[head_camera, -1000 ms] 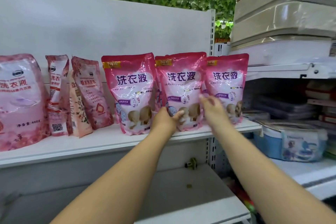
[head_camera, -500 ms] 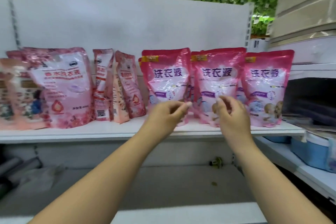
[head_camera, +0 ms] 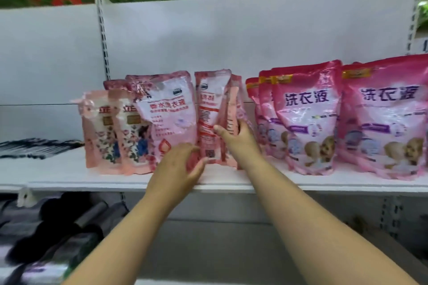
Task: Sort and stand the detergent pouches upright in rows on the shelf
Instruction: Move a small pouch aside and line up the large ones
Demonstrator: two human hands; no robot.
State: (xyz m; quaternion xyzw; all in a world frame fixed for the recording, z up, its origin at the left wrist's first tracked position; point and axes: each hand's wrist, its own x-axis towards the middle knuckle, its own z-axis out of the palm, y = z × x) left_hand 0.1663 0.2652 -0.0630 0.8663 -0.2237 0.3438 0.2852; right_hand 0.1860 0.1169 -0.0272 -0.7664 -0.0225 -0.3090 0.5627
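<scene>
Right hand (head_camera: 238, 140): grip wrapped around the sideways-turned pouches (head_camera: 222, 120), thumb on the near face with the printed back label, fingers round the far edge. These pouches stand edge-on to the shelf front, out of line with their neighbours; held mid-height, likely so they can be turned or pulled forward without folding.

Left hand (head_camera: 183, 169): grip half-curled at the bottom corner of the large pale-pink pouch (head_camera: 171, 120), thumb out toward the right-hand grip, fingers against the pouch base. Whether it pinches the corner or only props it, cannot tell. Low placement suits steadying the foot so the pouch keeps upright while its neighbour is worked.

Left of the left grip: floral pouches (head_camera: 111, 134), standing, overlapped, faces forward. Right of the right grip, apart from it: magenta pouches (head_camera: 305, 122) standing in files, faces forward, front feet near the shelf (head_camera: 266, 183) lip. That group reads as sorted already.

Judgement: step in hand is squaring up the middle group. The pouches are soft and slump where unsupported, hence two grips at once: one low, one mid-height.

Beyond the floral pouches, dark flat goods (head_camera: 34, 148) lie on the shelf. Frame somewhat blurred.
</scene>
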